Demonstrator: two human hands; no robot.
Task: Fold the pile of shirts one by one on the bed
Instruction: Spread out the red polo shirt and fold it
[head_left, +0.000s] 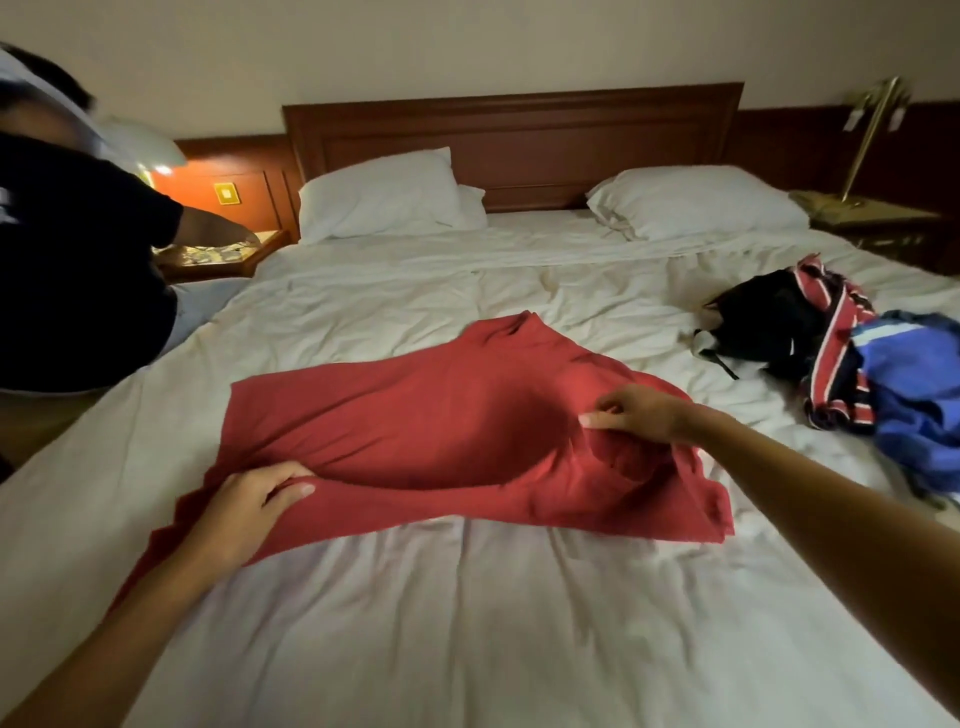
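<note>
Evidently, the left hand and right hand are pinching the plain red fabric shirt in curled fingers, spreading it flat for folding.

Both arms bare, stretched fwd. Left forearm comes in from bottom-left. Left hand is palm-down, fingers curled, thumb pinching a fold of the red shirt at its near edge. Right forearm enters from the right, reaching further out. Right hand is knuckles up, thumb & fingertips pinching the same shirt. Hands well apart.
</note>
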